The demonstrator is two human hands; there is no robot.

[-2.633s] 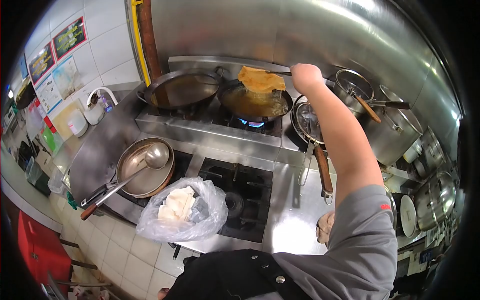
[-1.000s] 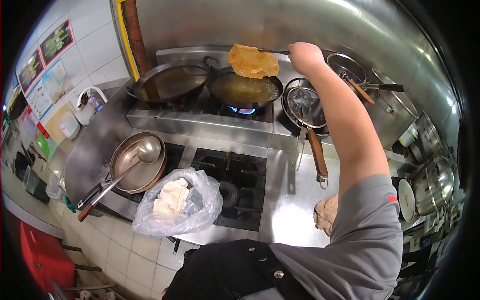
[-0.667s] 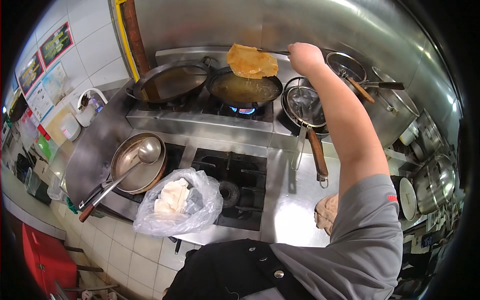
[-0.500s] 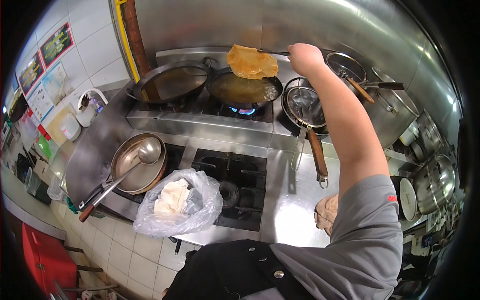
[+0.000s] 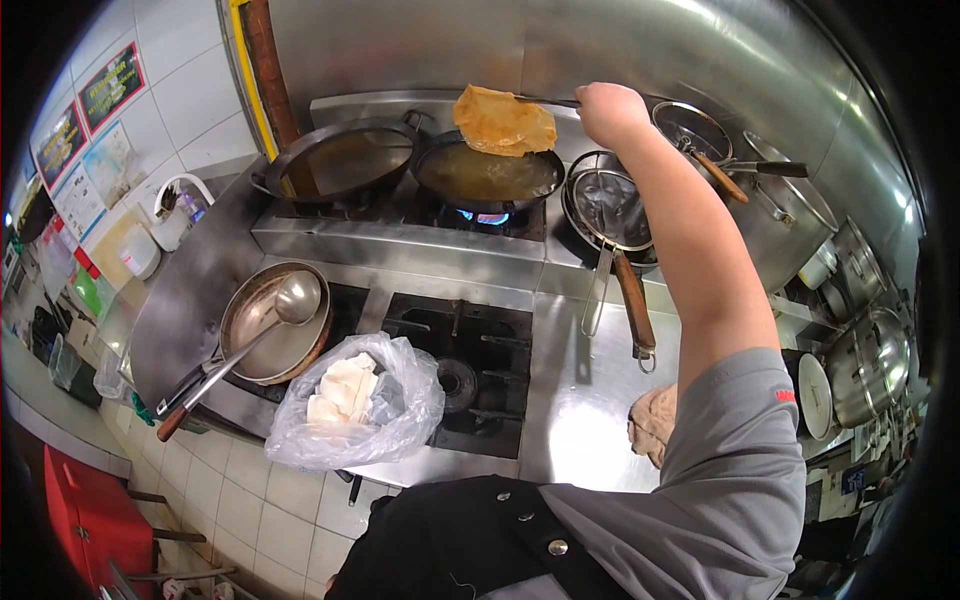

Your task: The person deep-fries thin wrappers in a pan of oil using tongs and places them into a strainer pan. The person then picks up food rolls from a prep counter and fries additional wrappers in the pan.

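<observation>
My right hand is closed around a thin dark utensil at the back of the stove; its exact kind I cannot make out. From its far end hangs a golden, crisp-looking fried sheet, held up over the right wok. Bubbling oil fills that wok, and a blue flame burns beneath it. The sheet overlaps the wok's back rim in view, and whether it touches the rim I cannot tell. My left hand is out of view.
Left of it stands a second wok with dark oil. Wire strainers rest on a pan to the right. Nearer me are a pan with a ladle and a plastic bag of pale sheets. A brown cloth lies on the counter.
</observation>
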